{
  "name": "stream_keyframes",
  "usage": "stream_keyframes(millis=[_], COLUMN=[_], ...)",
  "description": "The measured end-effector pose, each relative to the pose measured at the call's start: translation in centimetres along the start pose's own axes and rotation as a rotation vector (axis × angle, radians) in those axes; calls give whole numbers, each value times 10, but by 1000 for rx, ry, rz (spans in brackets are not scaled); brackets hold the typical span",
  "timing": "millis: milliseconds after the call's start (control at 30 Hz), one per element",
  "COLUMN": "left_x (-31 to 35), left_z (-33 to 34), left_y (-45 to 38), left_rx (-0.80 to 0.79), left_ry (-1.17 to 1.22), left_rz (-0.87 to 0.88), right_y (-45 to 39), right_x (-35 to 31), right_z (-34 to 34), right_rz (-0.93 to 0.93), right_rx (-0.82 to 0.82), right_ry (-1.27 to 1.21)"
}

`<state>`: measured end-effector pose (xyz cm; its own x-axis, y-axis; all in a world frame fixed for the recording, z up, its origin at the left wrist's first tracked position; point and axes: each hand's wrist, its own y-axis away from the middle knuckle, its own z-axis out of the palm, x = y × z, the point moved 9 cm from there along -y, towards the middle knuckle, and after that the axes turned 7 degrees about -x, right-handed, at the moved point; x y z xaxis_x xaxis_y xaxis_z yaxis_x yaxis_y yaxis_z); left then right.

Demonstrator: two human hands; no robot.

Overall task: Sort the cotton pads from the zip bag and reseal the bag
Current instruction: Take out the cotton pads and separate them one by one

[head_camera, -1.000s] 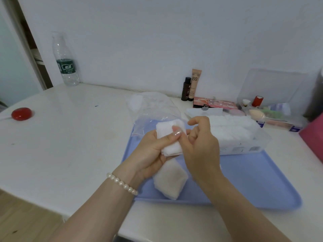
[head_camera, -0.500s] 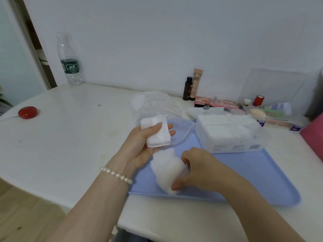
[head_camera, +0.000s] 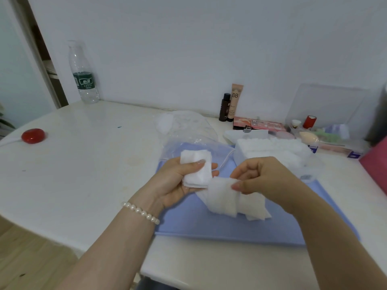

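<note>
My left hand (head_camera: 178,181) grips a small stack of white cotton pads (head_camera: 196,170) above the blue tray (head_camera: 209,227), thumb across the top. My right hand (head_camera: 263,176) pinches a second bunch of cotton pads (head_camera: 224,197) and holds it just right of the first stack, lifted off the tray. A few more pads (head_camera: 255,208) lie on the tray under my right hand. The clear zip bag (head_camera: 188,132) lies open and crumpled at the tray's far left corner. A clear box full of cotton pads (head_camera: 272,149) stands on the tray's far right.
A water bottle (head_camera: 83,76) stands at the back left by the wall. A red round object (head_camera: 33,135) lies at the table's left edge. Cosmetics tubes (head_camera: 231,103), a palette (head_camera: 259,124) and a clear organiser (head_camera: 326,126) line the back right. A pink thing (head_camera: 377,162) sits far right.
My right hand went down to the tray, took hold of a bunch of pads and has lifted it up beside the stack in my left hand.
</note>
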<state>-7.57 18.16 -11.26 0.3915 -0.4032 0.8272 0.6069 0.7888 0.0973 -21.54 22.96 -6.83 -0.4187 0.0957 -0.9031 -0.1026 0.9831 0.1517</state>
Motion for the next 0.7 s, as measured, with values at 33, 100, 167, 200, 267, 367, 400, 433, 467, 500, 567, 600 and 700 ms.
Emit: stream_keyframes(millis=[33,100,167,200,267,367,400,433,467,500,567,600,700], left_x=[-2,-4,-5,-6,-8,-5,-4,-2,-1,-2,-2,-3,-6], left_z=[1,1,0,1,5,13,15,17,19,20,21,21,20], left_y=[0,-1,-1,-2,-3,-5,-5,-5,-5,-5,-5,-5,-5], left_rx=[-4,-6,-1,-6,-26,-56,-65,-71,-82,-90,-94,-91,-86], left_ry=[-23,-71,-98,-104,-116,-113,-103,-91,-80,-76,-94,-92,-6], left_rz=[-17,-23,-17,-17,-21,19,37,49,52,45,28,17,-19], right_y=[1,2,2,2,1,-1,-1,-1,-1,-1,-1,-1,-3], right_x=[-1,-7,-12,-15,-19,-17,-17,-18,-20,-21,-23,-24,-23], right_z=[-1,-3,-5,-5,-1,6,7,7,9,11,15,17,19], right_rz=[-15,-78,-148,-192,-276,-342,-356,-378,-402,-419,-438,-441,-435], right_rx=[7,35,75,112,195,356,413,452,477,493,508,510,501], right_ry=[-13,-179,-477,-571,-611,-520,-473,-436,-408,-382,-324,-303,-295])
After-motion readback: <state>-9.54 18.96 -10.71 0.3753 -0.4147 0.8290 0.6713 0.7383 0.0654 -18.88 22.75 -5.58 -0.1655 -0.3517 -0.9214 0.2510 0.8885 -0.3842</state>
